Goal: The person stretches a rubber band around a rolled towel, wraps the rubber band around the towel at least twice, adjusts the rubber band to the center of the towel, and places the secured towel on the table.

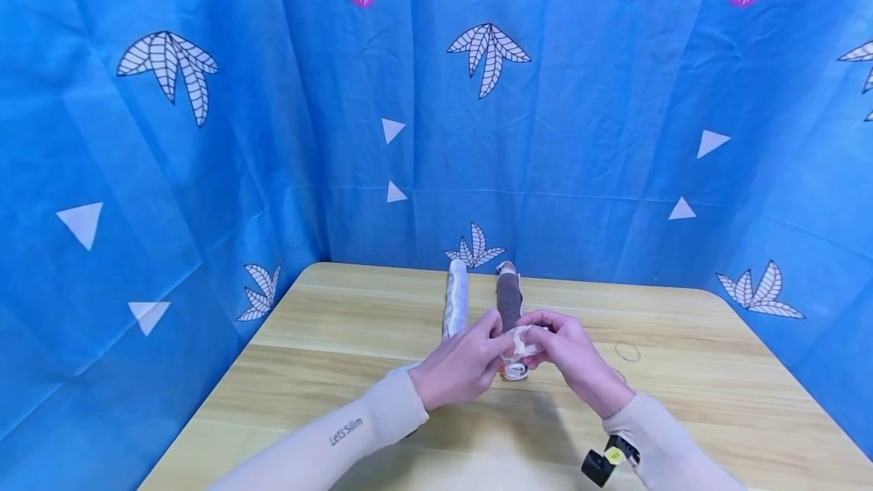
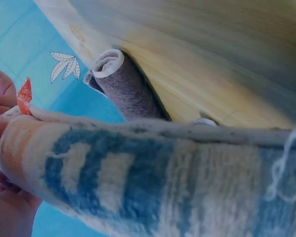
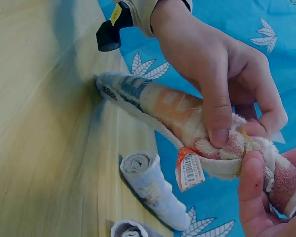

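Both hands meet at one end of a rolled towel (image 2: 138, 177), striped in blue, white and orange. My left hand (image 1: 460, 362) pinches that end between thumb and fingers. Opposite it, my right hand (image 1: 573, 354) presses its thumb onto the bunched terry cloth. A thin yellowish band (image 3: 246, 140) shows at the gathered cloth between the thumbs in the right wrist view; which fingers hold it is hard to tell. An orange tag (image 3: 189, 169) with a barcode hangs off the roll's edge. In the head view the hands hide most of this towel.
A pale lavender rolled towel (image 1: 455, 301) and a brownish-grey rolled towel (image 1: 508, 298) lie side by side toward the table's back edge. On the wooden table (image 1: 355, 317), a loose thin ring-shaped band (image 1: 627, 351) lies to the right. Blue patterned curtain (image 1: 580, 135) surrounds the table.
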Demonstrator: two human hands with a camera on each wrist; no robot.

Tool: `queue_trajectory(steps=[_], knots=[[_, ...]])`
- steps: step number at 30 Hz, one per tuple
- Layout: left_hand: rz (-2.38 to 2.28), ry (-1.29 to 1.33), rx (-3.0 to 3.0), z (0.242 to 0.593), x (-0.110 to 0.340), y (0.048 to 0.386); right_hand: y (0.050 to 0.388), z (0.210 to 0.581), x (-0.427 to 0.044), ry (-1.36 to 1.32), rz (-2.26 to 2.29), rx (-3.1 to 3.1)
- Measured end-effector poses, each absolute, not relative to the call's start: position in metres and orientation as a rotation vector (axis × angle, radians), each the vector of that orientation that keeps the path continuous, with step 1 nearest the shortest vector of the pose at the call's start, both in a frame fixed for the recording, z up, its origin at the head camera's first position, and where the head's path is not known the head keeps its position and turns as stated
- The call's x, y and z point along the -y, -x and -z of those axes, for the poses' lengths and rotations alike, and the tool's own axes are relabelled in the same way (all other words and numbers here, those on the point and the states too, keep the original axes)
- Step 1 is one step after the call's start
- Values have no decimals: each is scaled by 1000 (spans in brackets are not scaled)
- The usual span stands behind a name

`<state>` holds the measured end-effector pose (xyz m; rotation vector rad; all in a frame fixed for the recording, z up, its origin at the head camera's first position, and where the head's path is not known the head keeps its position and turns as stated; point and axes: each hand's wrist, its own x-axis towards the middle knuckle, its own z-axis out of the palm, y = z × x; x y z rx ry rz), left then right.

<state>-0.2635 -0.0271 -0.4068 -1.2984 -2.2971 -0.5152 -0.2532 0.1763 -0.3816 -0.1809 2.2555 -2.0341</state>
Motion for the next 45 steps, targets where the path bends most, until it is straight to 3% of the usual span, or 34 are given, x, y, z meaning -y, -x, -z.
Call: queue_trajectory(steps=[6, 14, 21, 33, 41, 45], knots=[[418, 1337, 2226, 412, 34, 268, 257, 378, -182, 155, 2092, -2186], [360, 1204, 2342, 408, 44, 271, 254, 375, -184, 221, 2089, -2160], [509, 1197, 2493, 402, 46, 272, 249, 382, -188, 500, 1817, -2393], [1149, 1243, 2755, 388, 49, 275, 249, 384, -200, 987, 1591, -2610], [1404, 1286, 2746, 394, 48, 274, 253, 379, -201, 919, 1514, -2642], [1305, 1231, 2720, 399, 42, 269, 254, 379, -200, 840, 1578, -2602]])
